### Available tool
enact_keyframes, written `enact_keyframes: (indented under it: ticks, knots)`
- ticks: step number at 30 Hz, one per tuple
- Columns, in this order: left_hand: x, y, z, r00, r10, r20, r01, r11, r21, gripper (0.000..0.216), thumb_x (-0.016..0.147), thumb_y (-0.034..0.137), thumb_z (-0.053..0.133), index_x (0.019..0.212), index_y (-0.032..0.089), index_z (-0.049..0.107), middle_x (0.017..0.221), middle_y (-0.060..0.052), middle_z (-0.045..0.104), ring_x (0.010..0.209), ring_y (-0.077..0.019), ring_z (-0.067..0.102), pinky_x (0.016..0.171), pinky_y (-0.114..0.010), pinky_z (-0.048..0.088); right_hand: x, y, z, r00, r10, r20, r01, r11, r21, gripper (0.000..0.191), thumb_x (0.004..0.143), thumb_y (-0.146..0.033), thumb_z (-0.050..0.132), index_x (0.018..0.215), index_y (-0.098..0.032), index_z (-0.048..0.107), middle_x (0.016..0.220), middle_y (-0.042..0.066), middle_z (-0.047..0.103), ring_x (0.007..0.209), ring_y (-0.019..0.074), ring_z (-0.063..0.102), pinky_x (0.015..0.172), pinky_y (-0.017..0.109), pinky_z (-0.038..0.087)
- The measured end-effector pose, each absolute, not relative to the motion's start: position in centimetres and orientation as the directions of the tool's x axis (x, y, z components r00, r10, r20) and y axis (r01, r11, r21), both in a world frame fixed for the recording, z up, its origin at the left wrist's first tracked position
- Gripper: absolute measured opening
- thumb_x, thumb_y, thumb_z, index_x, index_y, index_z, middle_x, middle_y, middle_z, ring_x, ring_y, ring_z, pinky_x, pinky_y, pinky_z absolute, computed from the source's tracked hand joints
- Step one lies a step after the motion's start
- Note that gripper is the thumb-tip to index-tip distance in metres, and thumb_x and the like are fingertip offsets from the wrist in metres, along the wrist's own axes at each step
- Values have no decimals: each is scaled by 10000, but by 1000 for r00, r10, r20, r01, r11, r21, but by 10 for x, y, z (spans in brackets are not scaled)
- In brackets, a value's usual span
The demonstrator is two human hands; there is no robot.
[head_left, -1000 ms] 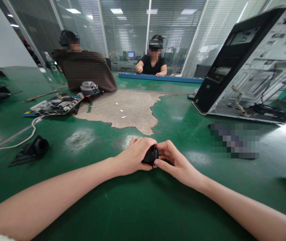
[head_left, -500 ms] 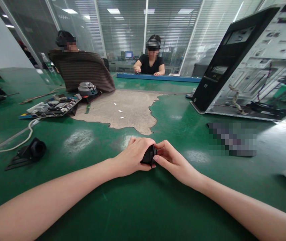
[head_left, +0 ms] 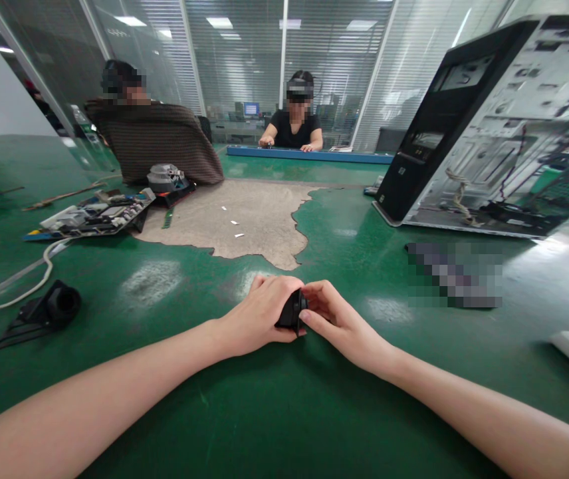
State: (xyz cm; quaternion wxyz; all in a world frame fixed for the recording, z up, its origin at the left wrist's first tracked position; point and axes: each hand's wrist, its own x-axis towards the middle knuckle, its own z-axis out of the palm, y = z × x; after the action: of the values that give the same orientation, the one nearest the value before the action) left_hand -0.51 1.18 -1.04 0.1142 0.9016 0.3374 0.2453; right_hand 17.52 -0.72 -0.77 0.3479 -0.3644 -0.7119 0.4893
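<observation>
A small black plastic part [head_left: 290,311] is held between my hands, low over the green tabletop; its exact kind does not show. My left hand [head_left: 268,307] wraps over it from the left, thumb underneath, hiding much of its body. From the right, my right hand [head_left: 332,311] grips a round black knob-like end with thumb and curled fingers. To the left lies a black bracket-like piece with a round ring [head_left: 62,303], apart from both hands.
An opened computer case [head_left: 429,140] stands at the right, near a blurred-out flat item [head_left: 454,276]. At left are a circuit board [head_left: 92,216], a cooler fan [head_left: 167,179] and a white cable [head_left: 40,279]. Two people [head_left: 294,126] sit beyond; bare patch [head_left: 259,226] mid-table.
The whole scene has shifted slightly left in the picture. Both hands keep hold of the black part, with the knob-like end a little more visible between the right fingers.
</observation>
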Motion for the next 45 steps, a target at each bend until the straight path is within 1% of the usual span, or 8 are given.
enact_keyframes:
  ticks: [7, 12, 17, 24, 29, 34, 40, 45]
  knots:
    - [-6, 12, -9, 662, 663, 350, 551, -747, 372, 526, 685, 259, 618, 1109, 226, 310, 1089, -45, 504, 960, -212, 490, 812, -346, 292, 179, -11, -7, -522, 807, 275, 170, 414, -894, 218, 811, -195, 523, 1014, -225, 449, 1011, 42, 487, 953, 164, 513, 800, 336, 504]
    - [-6, 12, -9, 662, 651, 371, 542, -758, 363, 528, 693, 297, 629, 1108, 231, 309, 1111, -49, 497, 980, -212, 484, 831, -349, 292, 177, -7, -10, -469, 842, 268, 152, 375, -914, 140, 823, -230, 510, 953, -214, 461, 972, 36, 468, 913, 150, 516, 766, 317, 514]
    - [-6, 12, -9, 667, 645, 372, 538, -763, 358, 528, 697, 294, 630, 1114, 218, 314, 1108, -52, 497, 983, -215, 481, 829, -351, 296, 176, -6, -8, -472, 868, 151, 162, 254, -953, 209, 824, -230, 509, 1011, -208, 418, 968, 43, 497, 911, 158, 534, 749, 327, 520]
    - [-7, 13, -7, 681, 641, 354, 538, -766, 352, 542, 695, 245, 619, 1130, 224, 296, 1130, -59, 487, 1003, -218, 471, 831, -351, 294, 179, -6, -9, -505, 814, 286, 151, 410, -900, 226, 796, -209, 554, 998, -239, 457, 1058, 41, 450, 986, 164, 492, 807, 315, 507]
    - [-6, 14, -8, 673, 646, 360, 542, -762, 355, 539, 710, 294, 616, 1140, 229, 298, 1129, -60, 494, 985, -214, 484, 814, -344, 300, 179, -4, -9, -477, 840, 258, 142, 364, -921, 146, 818, -231, 525, 951, -232, 464, 990, 32, 470, 921, 149, 516, 775, 305, 518]
    - [-6, 15, -8, 679, 648, 345, 540, -759, 363, 525, 716, 304, 607, 1136, 226, 301, 1136, -71, 495, 996, -231, 483, 815, -360, 302, 178, -2, -8, -492, 857, 152, 166, 264, -950, 229, 821, -223, 526, 1024, -225, 420, 961, 35, 510, 911, 155, 532, 775, 328, 511]
    - [-8, 16, -8, 683, 652, 329, 540, -754, 373, 561, 686, 244, 624, 1140, 227, 295, 1144, -64, 488, 996, -224, 478, 814, -352, 301, 180, -3, -9, -514, 822, 245, 121, 353, -928, 259, 771, -185, 591, 980, -252, 455, 1049, 27, 439, 973, 153, 493, 797, 300, 507]
    - [-7, 15, -8, 667, 664, 337, 550, -745, 378, 532, 697, 297, 618, 1129, 231, 314, 1123, -55, 499, 979, -217, 489, 811, -346, 305, 179, -3, -10, -488, 839, 240, 110, 332, -937, 161, 806, -216, 545, 944, -244, 468, 1033, 28, 441, 953, 148, 510, 797, 304, 517]
